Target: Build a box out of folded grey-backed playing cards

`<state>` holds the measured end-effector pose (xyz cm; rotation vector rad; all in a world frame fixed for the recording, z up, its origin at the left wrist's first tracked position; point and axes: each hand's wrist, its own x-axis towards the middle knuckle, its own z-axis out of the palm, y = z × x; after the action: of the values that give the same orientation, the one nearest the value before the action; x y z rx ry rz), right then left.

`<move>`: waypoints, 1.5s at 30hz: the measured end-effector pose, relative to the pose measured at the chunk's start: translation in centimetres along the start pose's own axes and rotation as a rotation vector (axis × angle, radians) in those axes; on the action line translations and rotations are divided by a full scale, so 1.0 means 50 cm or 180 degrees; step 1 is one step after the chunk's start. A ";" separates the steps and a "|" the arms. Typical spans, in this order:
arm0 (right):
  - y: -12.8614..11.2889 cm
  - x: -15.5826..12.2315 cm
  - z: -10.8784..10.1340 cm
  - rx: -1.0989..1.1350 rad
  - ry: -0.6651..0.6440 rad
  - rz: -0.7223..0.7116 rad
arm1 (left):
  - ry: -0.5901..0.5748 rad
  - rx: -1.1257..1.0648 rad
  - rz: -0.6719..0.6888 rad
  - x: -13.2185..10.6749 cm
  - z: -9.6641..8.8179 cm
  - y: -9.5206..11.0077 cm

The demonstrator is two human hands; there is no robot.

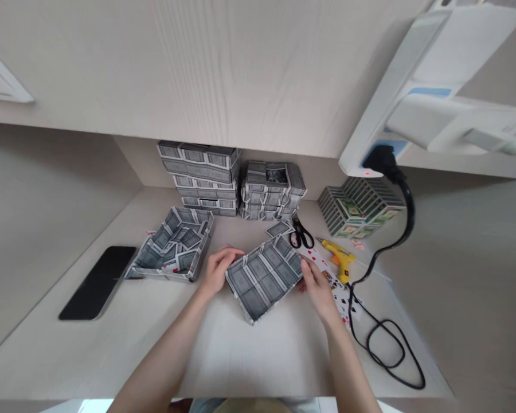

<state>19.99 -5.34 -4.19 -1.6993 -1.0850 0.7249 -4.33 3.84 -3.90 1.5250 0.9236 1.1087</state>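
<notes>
Two bare hands hold one box (264, 275) between them in the head view, the only view I have on my screen. On my left, the left hand (217, 272) has its fingers bent and close together, gripping the box at its left edge, with the forefinger reaching along the upper corner. The right hand (319, 289) grips the opposite edge, thumb side against the wall and a fingertip showing low behind it (the rest of those fingers I cannot make out). The box sits turned at a slant over the near middle of the table (241, 367); whether it touches the top, I cannot tell.

Left of the left hand I see an open tray (191, 215) with cards (183, 244) lying loose inside, and a phone (97, 284) beyond it. Behind the box stand a tall stack (204, 178) and a shorter stack (273, 192), side by side. Near the right hand are scissors (300, 226), a yellow glue gun (341, 258) and spread playing cards (340, 295), with a black cord (408, 212) looping down beside them.
</notes>
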 end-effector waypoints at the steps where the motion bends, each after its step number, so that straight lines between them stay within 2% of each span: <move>1: -0.001 0.004 0.008 0.0078 0.0047 0.0014 | -0.0305 -0.0300 -0.0241 0.000 0.000 -0.001; 3: -0.007 0.023 0.023 0.0189 0.0097 0.0013 | -0.0790 -0.0869 -0.0687 -0.002 0.002 -0.004; 4: -0.011 0.035 0.030 0.0218 0.0083 -0.0026 | -0.0875 -0.1044 -0.0793 -0.002 0.004 -0.005; 7: -0.023 0.066 0.055 0.0222 0.0060 -0.0269 | -0.0541 -0.1057 -0.0585 -0.003 0.019 -0.004; 9: -0.029 0.078 0.075 0.0392 -0.0066 -0.0261 | -0.0287 -0.1015 -0.0394 -0.004 0.032 -0.001; 12: -0.037 0.084 0.107 0.0751 -0.0274 -0.0148 | -0.0082 -0.0984 -0.0427 -0.004 0.048 -0.002; 16: -0.042 0.084 0.131 0.0961 -0.0308 -0.0159 | 0.0274 -0.0819 -0.0498 0.001 0.056 -0.018; 22: -0.035 0.092 0.131 0.0968 -0.0509 -0.0177 | 0.0414 -0.0615 -0.0555 0.005 0.057 -0.034; 29: -0.035 0.102 0.127 0.0849 -0.0549 -0.0268 | 0.0505 -0.0371 -0.0743 0.011 0.052 0.002; 35: -0.044 0.098 0.131 0.0851 -0.0585 -0.0274 | 0.0849 0.0082 -0.0938 0.035 0.055 0.024; 41: -0.044 0.094 0.139 0.0872 -0.0512 -0.0163 | 0.1002 0.0246 -0.0855 0.044 0.062 0.020; 45: -0.045 0.091 0.141 0.1020 -0.0502 -0.0102 | 0.1121 0.0095 -0.0898 0.048 0.065 0.010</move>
<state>15.28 1.96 -4.59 -1.3678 -1.0376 0.9698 -0.53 5.08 -3.22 1.1941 1.3545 1.1773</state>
